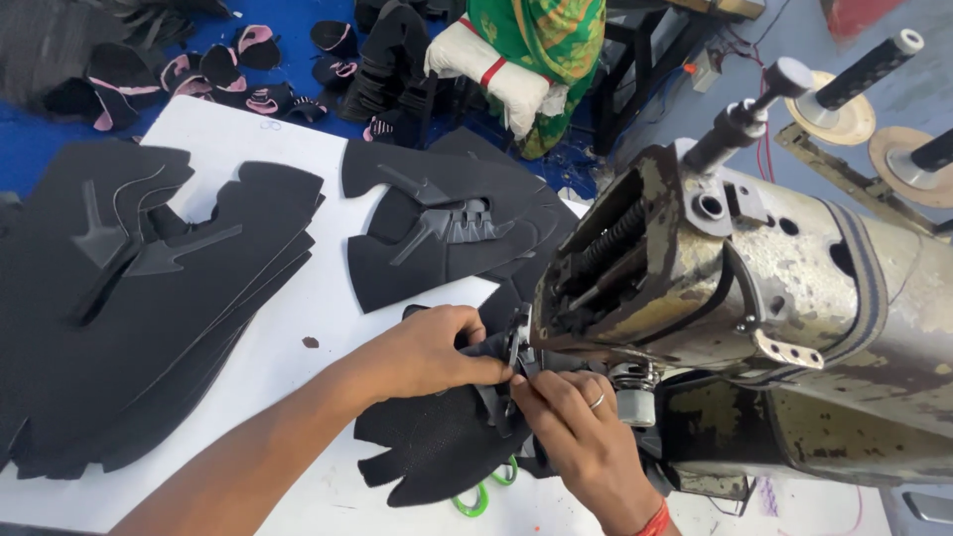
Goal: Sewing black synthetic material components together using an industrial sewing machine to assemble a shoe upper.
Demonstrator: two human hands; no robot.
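An old, worn industrial sewing machine (pixel 754 288) fills the right side, standing on a white tabletop (pixel 298 328). Two stacks of black cut shoe uppers lie on it: a tall stack (pixel 129 318) at left, a smaller one (pixel 447 228) in the middle. One black mesh shoe upper (pixel 437 437) sits at the needle, under the machine's head. The left hand (pixel 427 352) pinches its upper edge in a clenched grip; the right hand (pixel 576 432), wearing a ring, pinches the same edge beside the presser foot. Judging by this, the piece is positioned, its seam not visibly run. Green-handled scissors (pixel 476 496) peek out beneath.
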